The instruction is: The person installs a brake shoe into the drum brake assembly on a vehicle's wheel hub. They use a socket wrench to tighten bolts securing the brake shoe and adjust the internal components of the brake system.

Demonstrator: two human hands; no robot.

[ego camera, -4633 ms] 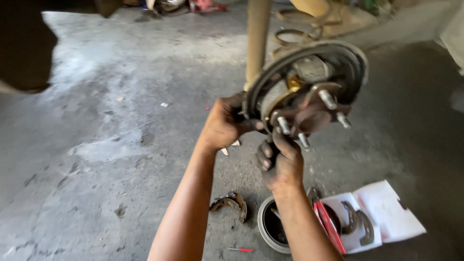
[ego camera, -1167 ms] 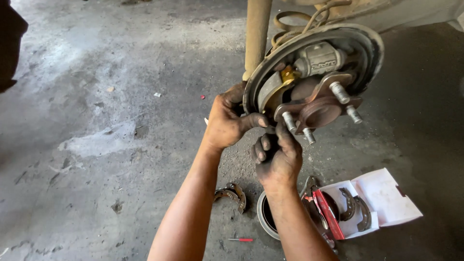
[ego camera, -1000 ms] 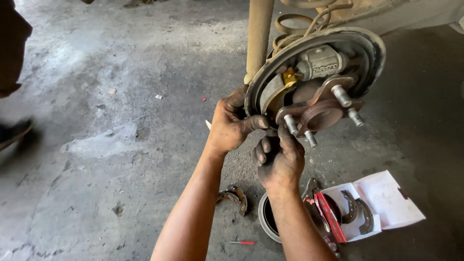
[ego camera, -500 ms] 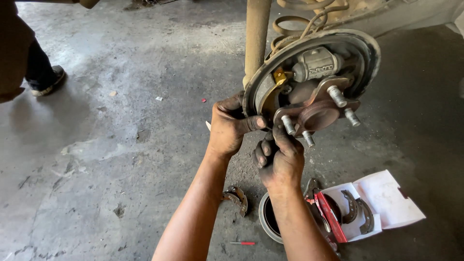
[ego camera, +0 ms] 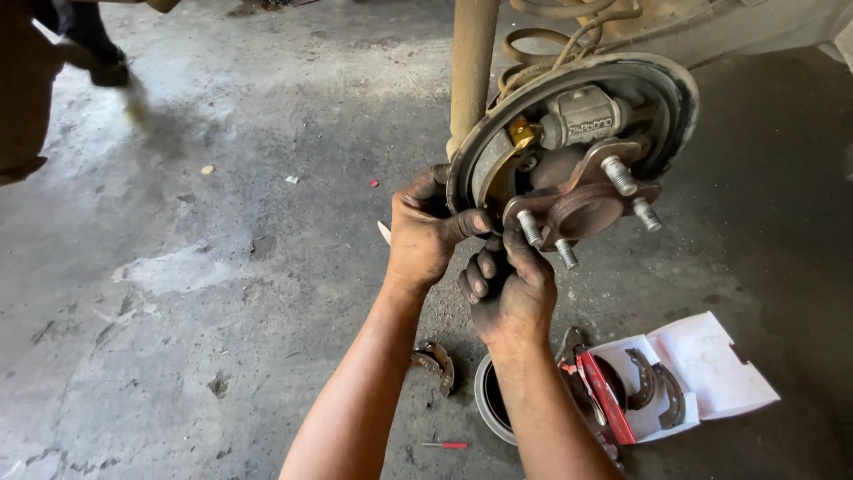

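Observation:
A round drum brake backing plate (ego camera: 662, 93) hangs at upper right, with a rusty wheel hub (ego camera: 582, 206) and its studs in front, a grey wheel cylinder (ego camera: 582, 120) above, and a brake shoe (ego camera: 487, 173) along the left rim. My left hand (ego camera: 425, 233) grips the plate's left edge, thumb pressed on the shoe. My right hand (ego camera: 511, 284) is curled just below the hub, fingers closed at the plate's lower edge; what they pinch is hidden. Both hands are greasy.
On the concrete floor below lie old brake shoes (ego camera: 435, 363), a brake drum (ego camera: 490, 409), a small red screwdriver (ego camera: 446, 444) and an open white and red box (ego camera: 702, 369) holding new shoes. A strut (ego camera: 471, 62) stands behind the plate. Another person's foot (ego camera: 93, 49) is at far upper left.
My hands have stayed on the plate's lower left edge, shifting only slightly. The other person's foot has moved from the left side toward the far upper left.

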